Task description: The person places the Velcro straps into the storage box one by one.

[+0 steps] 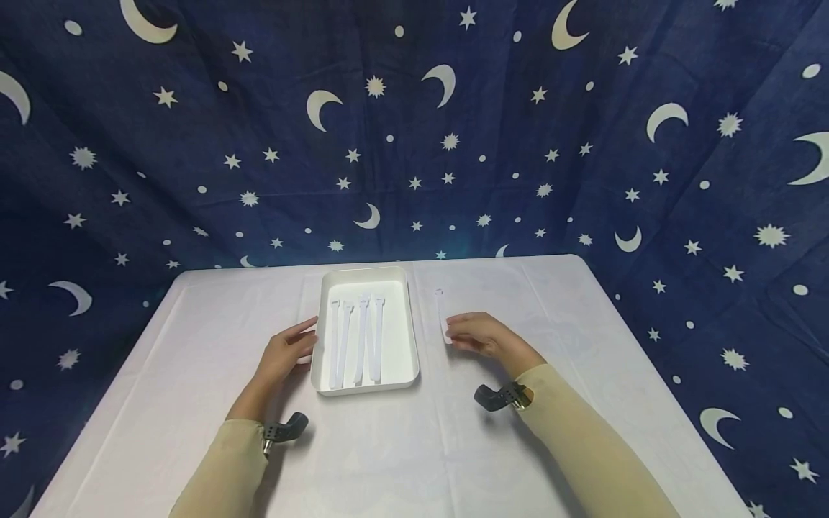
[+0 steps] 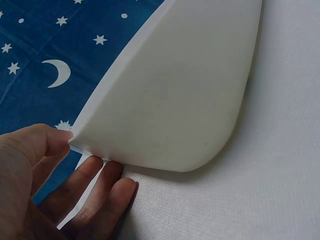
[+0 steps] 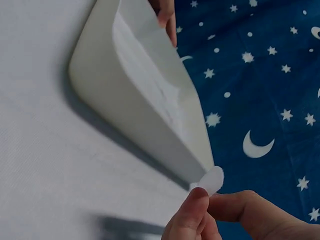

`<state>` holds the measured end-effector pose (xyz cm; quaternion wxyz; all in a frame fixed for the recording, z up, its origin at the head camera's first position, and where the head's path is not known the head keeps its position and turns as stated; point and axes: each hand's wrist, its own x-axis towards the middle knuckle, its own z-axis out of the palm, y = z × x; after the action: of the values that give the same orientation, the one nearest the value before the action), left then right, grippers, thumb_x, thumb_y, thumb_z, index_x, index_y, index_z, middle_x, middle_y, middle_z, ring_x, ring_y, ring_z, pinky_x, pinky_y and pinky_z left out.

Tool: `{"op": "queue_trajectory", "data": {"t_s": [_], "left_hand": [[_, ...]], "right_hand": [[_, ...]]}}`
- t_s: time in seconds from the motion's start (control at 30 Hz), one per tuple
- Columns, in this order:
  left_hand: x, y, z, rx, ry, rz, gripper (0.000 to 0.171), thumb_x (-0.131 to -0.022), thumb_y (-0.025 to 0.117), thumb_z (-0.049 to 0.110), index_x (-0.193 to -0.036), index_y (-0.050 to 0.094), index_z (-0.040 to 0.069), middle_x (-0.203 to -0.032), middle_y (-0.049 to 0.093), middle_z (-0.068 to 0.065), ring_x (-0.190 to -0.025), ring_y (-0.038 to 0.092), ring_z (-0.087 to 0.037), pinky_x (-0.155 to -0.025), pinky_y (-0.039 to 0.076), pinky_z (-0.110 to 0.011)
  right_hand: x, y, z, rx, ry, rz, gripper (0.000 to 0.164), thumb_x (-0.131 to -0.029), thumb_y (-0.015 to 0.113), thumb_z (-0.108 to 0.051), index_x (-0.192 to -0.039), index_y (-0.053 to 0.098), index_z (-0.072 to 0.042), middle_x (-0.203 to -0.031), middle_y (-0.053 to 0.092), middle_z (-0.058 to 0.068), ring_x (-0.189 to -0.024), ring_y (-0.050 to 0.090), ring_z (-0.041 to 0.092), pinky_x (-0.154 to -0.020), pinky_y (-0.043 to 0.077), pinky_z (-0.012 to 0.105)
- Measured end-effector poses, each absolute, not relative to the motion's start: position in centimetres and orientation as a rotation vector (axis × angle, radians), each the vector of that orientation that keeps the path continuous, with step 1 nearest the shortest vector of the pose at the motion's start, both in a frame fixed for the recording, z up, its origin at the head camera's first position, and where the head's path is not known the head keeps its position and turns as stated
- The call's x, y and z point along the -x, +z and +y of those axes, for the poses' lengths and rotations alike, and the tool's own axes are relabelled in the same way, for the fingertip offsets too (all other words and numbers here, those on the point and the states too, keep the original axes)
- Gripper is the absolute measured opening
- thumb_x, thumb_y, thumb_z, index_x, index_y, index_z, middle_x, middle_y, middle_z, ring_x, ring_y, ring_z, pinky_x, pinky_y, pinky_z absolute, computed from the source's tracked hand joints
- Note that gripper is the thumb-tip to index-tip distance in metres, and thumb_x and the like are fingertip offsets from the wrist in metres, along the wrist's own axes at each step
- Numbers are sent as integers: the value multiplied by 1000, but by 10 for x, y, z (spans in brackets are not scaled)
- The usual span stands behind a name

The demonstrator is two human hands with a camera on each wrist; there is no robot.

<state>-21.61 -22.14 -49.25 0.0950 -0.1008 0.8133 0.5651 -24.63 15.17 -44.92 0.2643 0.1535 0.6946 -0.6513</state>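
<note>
A white rectangular tray (image 1: 414,352) lies on the table with several white straps (image 1: 360,338), slotted heads at the far end, side by side inside it. At its left side my left hand (image 1: 289,352) holds the wall, thumb at the rim (image 2: 107,92) and the other fingers along the outside. To the right of the tray, my right hand (image 1: 479,334) pinches the near end of one more white strap (image 1: 442,309). In the right wrist view, the rounded end of this strap (image 3: 214,180) sticks out between thumb and finger.
A white cloth (image 1: 388,460) covers the table. Behind and beside it hangs a dark blue curtain (image 1: 414,201) with moons and stars. A black wrist mount (image 1: 285,429) is on the left wrist, another black mount (image 1: 497,397) on the right.
</note>
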Motion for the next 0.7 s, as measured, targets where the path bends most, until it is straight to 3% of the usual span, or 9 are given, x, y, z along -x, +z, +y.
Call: {"op": "queue_trajectory", "data": {"t_s": [0.2,0.47,0.7], "left_hand": [[215,-492,-222,298,1685,2403,55,-99,60,29,-150,43,19,-146,48,-21,-120,60,-36,-83,61,-35],[214,-492,-222,268,1674,2417,55,-98,60,32,-150,43,19,-146,48,-22,-122,59,-38,-84,61,-36],[214,-492,-222,268,1684,2410,56,-98,60,32,-150,44,18,-146,48,-23,-122,59,-38,-84,61,-36]], "right_hand": [[243,-438,141,-364,-1762,1891,52,-86,64,6,-136,49,10,-91,58,5,-79,64,11,-85,59,27],[237,-430,122,-301,-1784,1895,52,-84,63,9,-135,49,12,-88,62,7,-75,66,13,-64,60,20],[234,-428,103,-241,-1768,1912,48,-83,65,10,-129,54,11,-85,64,11,-66,66,12,-66,62,24]]}}
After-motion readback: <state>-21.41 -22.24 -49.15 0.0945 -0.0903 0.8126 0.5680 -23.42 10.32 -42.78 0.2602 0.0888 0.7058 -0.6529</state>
